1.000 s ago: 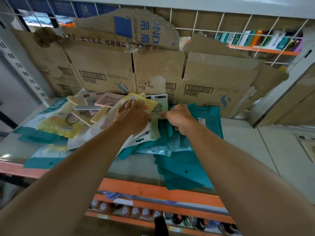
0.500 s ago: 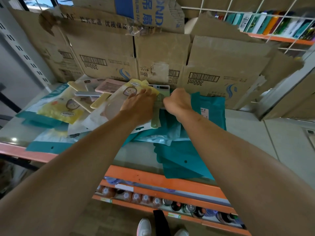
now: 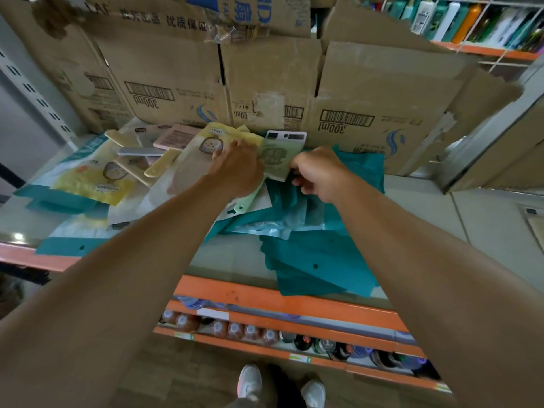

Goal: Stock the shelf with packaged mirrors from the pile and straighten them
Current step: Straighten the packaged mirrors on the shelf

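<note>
Green mirror (image 3: 278,160) lies mid-shelf (image 3: 235,260) on teal bags (image 3: 318,260), my right hand (image 3: 319,175) pinching its right edge. My left hand (image 3: 235,170) covers its left side and a yellow pack (image 3: 203,145); grasping or not, I can't tell. Cardboard (image 3: 265,83) behind.

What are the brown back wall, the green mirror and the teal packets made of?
The back wall is flattened cardboard: matte brown, torn edges, creases, printed barcodes. The green mirror looks like smooth pastel plastic, its handle with a hanging hole, apparently wrapped in clear film. The teal packets are probably thin plastic film, crumpled and faintly shiny; paper isn't ruled out.
</note>
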